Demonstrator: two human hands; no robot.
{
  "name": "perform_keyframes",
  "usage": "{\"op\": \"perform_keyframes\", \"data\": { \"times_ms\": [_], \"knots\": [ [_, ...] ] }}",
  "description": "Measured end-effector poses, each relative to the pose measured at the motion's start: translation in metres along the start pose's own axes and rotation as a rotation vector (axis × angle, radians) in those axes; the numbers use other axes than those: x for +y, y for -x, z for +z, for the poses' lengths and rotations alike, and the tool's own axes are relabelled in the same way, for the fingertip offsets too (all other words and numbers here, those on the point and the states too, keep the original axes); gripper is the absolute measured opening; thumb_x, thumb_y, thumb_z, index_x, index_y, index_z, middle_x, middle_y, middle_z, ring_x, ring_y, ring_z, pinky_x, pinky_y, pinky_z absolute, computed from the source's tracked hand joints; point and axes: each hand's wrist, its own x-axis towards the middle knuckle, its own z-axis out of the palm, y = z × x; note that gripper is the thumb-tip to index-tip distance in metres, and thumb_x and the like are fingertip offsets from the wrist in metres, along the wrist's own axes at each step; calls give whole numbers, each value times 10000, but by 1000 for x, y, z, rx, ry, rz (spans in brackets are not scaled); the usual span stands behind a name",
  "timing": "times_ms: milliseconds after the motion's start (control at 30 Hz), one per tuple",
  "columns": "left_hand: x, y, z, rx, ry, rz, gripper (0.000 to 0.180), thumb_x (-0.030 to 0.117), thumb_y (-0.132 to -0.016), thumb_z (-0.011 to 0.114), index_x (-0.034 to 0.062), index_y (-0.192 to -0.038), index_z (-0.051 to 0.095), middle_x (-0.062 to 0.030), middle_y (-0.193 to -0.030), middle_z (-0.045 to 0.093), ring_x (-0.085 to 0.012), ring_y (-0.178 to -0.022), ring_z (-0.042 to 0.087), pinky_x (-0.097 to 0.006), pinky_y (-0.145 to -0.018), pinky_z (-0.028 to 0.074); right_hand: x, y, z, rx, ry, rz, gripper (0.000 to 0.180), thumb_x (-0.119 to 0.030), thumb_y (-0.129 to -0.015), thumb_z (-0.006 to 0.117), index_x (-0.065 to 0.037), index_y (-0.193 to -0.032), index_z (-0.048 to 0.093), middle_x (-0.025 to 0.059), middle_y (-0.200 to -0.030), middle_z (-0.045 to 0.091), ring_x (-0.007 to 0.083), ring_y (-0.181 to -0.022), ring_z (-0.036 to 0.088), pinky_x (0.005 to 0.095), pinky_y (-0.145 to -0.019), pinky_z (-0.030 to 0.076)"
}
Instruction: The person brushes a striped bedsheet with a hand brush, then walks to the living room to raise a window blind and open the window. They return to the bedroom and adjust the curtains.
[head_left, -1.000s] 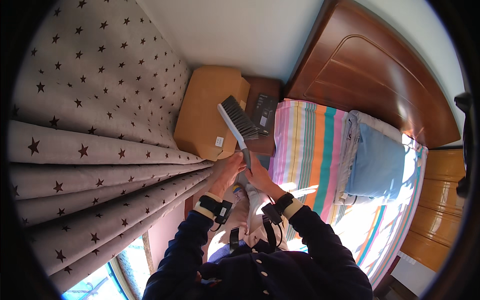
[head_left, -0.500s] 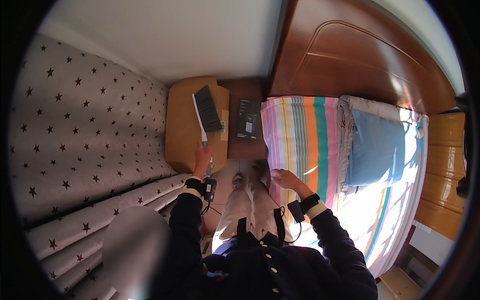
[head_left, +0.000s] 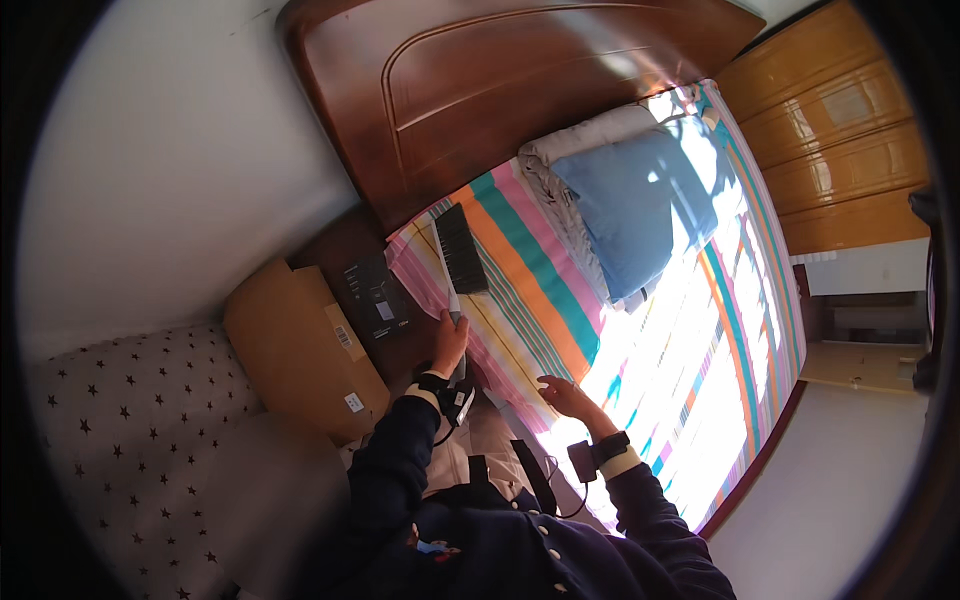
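Note:
My left hand (head_left: 450, 345) is wrapped round the handle of a bed brush (head_left: 461, 252) with dark bristles and a pale back. Its bristled head shows over the near left corner of the striped bedsheet (head_left: 540, 315); whether the bristles touch the cloth I cannot tell. To the right, my right hand (head_left: 570, 397) is at the bed's near edge, fingers loosely bent and apart, with nothing seen in it. Folded bedding with a blue pillow (head_left: 640, 210) on top lies farther back on the bed, partly in bright sunlight.
Left of the bed, a dark nightstand (head_left: 325, 240) carries a black box (head_left: 380, 298). Beside it stands a brown cardboard box (head_left: 285, 345), next to a star-patterned curtain (head_left: 130, 430). A wooden headboard (head_left: 500, 80) rises behind the bed; a yellowish wooden cabinet (head_left: 840, 130) stands at the right.
My view has turned rightward toward the bed. The brush in my left hand has gone from over the cardboard box to over the striped sheet. My right hand stays near the bed's edge.

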Motion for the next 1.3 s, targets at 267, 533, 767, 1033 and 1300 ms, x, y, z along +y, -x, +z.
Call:
{"op": "perform_keyframes", "data": {
  "times_ms": [267, 533, 767, 1033, 1300],
  "knots": [
    [26, -22, 103, -198, 110, 7, 421, 263, -895, 527, 10, -1156, 315, -98, -821, 523, -214, -699, 554, -378, -615, 477, 63, 81, 25, 163, -327, 216, 348, -242, -874, 539, -54, -1167, 549, 137, -830, 659, 198, -730, 652, 328, -683, 506],
    [37, -25, 125, -670, 19, -493, 650, 409, -897, 517, 83, -1384, 234, -100, -1130, 501, -227, -1036, 533, -389, -819, 444, 142, 136, 52, 260, -642, 171, 326, -200, -914, 505, -31, -1193, 519, 102, -851, 647, 148, -730, 621, 293, -659, 506],
    [1, -24, 77, -903, -565, 13, 247, 297, -949, 440, 107, -838, 553, -44, -725, 504, -196, -615, 436, -405, -593, 358, 194, 225, 57, 731, -956, 193, 281, -199, -884, 522, 11, -1056, 597, 72, -770, 633, 146, -674, 597, 285, -618, 487],
    [63, 45, 178, -714, -165, -444, 210, 118, -817, 597, 152, -681, 441, 26, -610, 335, -103, -535, 351, -293, -508, 346, 147, 357, 106, 1430, -1352, 379, 340, -342, -886, 540, -35, -745, 585, -30, -593, 438, 60, -526, 372, 224, -478, 277],
    [39, 217, 372, -1212, -342, -676, 272, 90, -782, 618, 162, -640, 397, 68, -524, 252, -64, -425, 261, -222, -420, 258, 124, 429, 216, 1896, -1756, 428, 338, -334, -899, 539, -51, -715, 561, -54, -552, 404, 38, -478, 353, 199, -455, 305]
  ]
}}
